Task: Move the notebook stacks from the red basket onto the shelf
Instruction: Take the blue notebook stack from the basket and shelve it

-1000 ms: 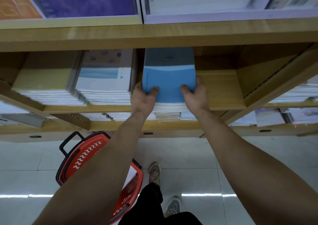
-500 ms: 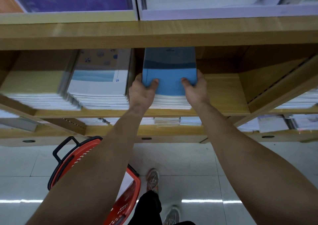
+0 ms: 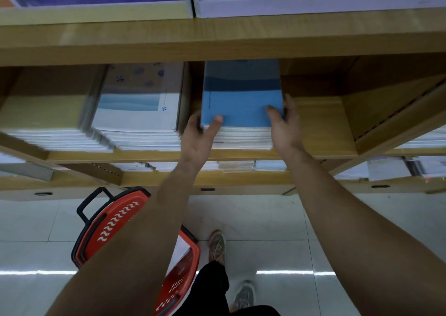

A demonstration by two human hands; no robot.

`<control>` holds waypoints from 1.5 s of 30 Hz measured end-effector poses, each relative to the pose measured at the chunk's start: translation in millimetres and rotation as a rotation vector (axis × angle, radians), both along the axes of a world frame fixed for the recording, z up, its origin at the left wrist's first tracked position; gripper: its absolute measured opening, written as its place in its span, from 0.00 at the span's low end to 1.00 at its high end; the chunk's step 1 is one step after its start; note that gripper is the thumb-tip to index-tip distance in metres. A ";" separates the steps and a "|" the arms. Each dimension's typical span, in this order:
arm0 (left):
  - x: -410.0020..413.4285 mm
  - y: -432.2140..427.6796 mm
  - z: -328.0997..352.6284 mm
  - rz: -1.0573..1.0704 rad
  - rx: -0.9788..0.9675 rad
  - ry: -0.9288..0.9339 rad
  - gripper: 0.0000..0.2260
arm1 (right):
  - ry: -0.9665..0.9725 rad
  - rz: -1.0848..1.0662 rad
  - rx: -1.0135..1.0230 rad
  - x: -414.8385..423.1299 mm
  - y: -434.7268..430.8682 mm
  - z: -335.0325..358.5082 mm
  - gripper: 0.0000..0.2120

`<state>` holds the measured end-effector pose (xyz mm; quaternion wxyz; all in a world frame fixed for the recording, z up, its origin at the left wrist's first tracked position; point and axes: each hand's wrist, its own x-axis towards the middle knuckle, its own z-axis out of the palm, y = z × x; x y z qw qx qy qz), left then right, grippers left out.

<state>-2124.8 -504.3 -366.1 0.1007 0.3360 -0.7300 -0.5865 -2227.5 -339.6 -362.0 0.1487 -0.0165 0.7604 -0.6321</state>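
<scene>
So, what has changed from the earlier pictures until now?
The blue notebook stack slid deeper onto the shelf; its front no longer overhangs the edge. The left hand and right hand still grip its sides, thumbs on the cover. The red basket stays on the floor.

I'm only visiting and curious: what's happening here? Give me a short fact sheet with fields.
Setting: wooden shelf
Item handled: blue notebook stack, resting on the shelf
Left hand: thumb on the cover, fingers at the stack's left edge
Right hand: thumb on the cover, fingers along the right side
Neighbour: pale-blue notebook stack to the left, not touching
Basket: red basket on the floor below, partly hidden by the left arm
</scene>
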 end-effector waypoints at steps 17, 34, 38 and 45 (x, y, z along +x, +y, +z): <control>10.1 4.2 -65.2 0.002 -0.268 -0.048 0.14 | 0.219 -0.094 0.385 30.1 13.9 -69.4 0.25; 17.0 26.5 -22.5 0.027 -0.158 0.039 0.26 | 0.215 -0.036 0.232 44.2 8.5 -23.8 0.42; 0.6 23.6 -15.1 0.026 -0.111 -0.032 0.24 | 0.153 -0.013 0.172 37.4 -3.7 -14.2 0.32; -1.7 15.3 -14.2 0.016 -0.003 -0.064 0.26 | 0.089 0.002 0.205 30.6 -4.8 -12.0 0.30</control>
